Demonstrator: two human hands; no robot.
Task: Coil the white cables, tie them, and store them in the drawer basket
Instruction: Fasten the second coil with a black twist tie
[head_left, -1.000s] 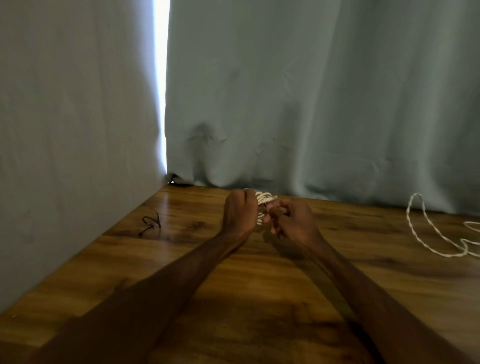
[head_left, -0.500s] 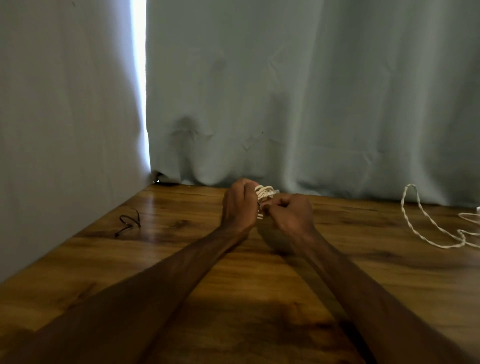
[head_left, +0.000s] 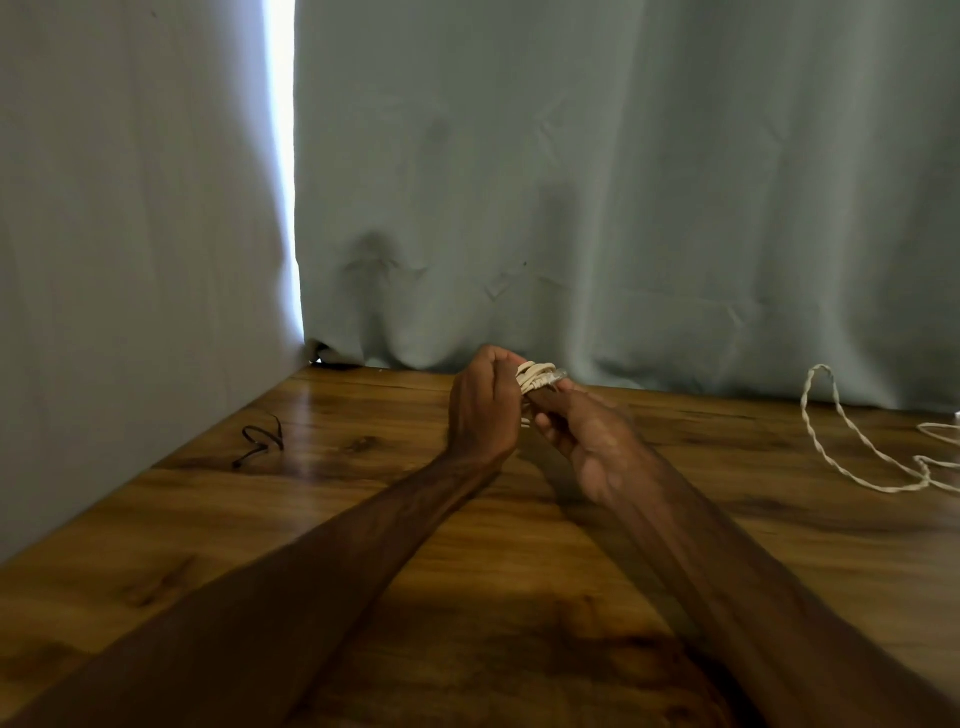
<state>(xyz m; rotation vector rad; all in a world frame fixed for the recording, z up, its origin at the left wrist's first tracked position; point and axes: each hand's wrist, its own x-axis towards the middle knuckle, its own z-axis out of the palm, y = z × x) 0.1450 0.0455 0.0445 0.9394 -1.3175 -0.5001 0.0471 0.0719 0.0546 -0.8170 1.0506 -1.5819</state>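
Left hand (head_left: 483, 405) was raised just above the table (head_left: 467, 597), back toward the camera, fingers curled round one side of the coiled cable (head_left: 537, 376). Right hand (head_left: 592, 441) met it from the other side, fingers curled in against the lower part of the same coil. The white loops stood out above and between the two hands, clear of the wood.

A second, loose cable (head_left: 852, 447), white and twisted, lay uncoiled on the table well to the right of the hands. One loop of it reached up to the foot of the curtain (head_left: 623, 182). A black tie (head_left: 262, 439) lay on the wood to the left, near the side curtain and well apart from the hands.

Hard to make out:
- Right hand was motion-blurred, so which fingers pinched the coil could not be told.
- Most of the coil was hidden behind the left hand's fingers.
- Whether anything was wrapped round the coil could not be told.
- The loose cable ran off the right edge of the view.
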